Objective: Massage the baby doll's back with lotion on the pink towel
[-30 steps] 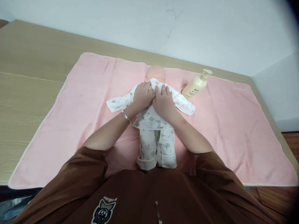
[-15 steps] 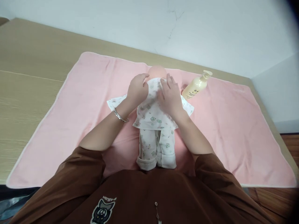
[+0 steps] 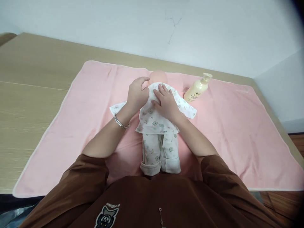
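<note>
A baby doll lies face-down or face-up, I cannot tell which, its bald head (image 3: 158,77) at the far end. It wears a white printed baby shirt (image 3: 152,122) with sleeves spread out and matching trousers (image 3: 152,148) with turned-up cuffs. My right hand (image 3: 166,104) rests flat on the upper part of the shirt, fingers spread. Beside the doll's neck and shoulder, my left hand (image 3: 138,95) is curved with thumb and index finger apart; its other fingers are partly hidden. I see nothing held in either hand.
A pale yellow pump bottle (image 3: 197,90) stands right of the doll, close to one sleeve. Under everything lies a pink blanket (image 3: 228,126) on a wooden table (image 3: 35,63). A white wall (image 3: 118,25) rises behind the table.
My right hand has moved inward and down from the shirt's shoulder onto its upper middle. The left hand stays near the neck. The view has shifted slightly.
</note>
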The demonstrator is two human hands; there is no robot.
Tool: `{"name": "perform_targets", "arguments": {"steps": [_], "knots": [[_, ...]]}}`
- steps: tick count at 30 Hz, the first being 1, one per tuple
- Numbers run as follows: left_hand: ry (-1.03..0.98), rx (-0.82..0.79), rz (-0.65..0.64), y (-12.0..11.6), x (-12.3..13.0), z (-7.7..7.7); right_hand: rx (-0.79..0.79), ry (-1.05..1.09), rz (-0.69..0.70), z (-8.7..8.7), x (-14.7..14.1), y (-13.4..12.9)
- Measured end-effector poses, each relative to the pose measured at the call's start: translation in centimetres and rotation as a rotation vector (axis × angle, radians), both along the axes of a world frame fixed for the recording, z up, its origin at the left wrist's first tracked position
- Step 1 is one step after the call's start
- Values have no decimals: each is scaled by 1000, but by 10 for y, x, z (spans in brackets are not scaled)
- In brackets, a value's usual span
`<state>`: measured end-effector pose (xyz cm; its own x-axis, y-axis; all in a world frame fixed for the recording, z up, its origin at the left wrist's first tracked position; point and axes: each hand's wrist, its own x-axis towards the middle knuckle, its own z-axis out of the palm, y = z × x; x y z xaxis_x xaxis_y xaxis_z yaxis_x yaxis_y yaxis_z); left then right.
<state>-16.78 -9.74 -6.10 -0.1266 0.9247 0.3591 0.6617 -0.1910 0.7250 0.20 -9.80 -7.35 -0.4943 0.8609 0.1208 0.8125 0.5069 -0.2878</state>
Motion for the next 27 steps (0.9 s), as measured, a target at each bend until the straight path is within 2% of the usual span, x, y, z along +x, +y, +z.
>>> {"name": "perform_targets", "arguments": {"steps": [4,9,13,16,19,23,27], "knots": [[4,-41,-21,5,7,-13,124,15,-28,1,-2,-4],[47,-60,-63,7,19,-26,62,-36,-12,2,-1,-6],[81,-10,-100,5,22,-29,131,38,-80,4,0,-7],[92,10,-90,-1,22,-23,48,-18,-55,3,-1,-7],[106,51,-104,-11,23,-11,-8,-67,-5,5,0,-4],[128,133,-131,-36,24,8,44,14,49,29,18,-7],[189,200,-148,-82,5,24,124,254,93,56,55,-26]]}}
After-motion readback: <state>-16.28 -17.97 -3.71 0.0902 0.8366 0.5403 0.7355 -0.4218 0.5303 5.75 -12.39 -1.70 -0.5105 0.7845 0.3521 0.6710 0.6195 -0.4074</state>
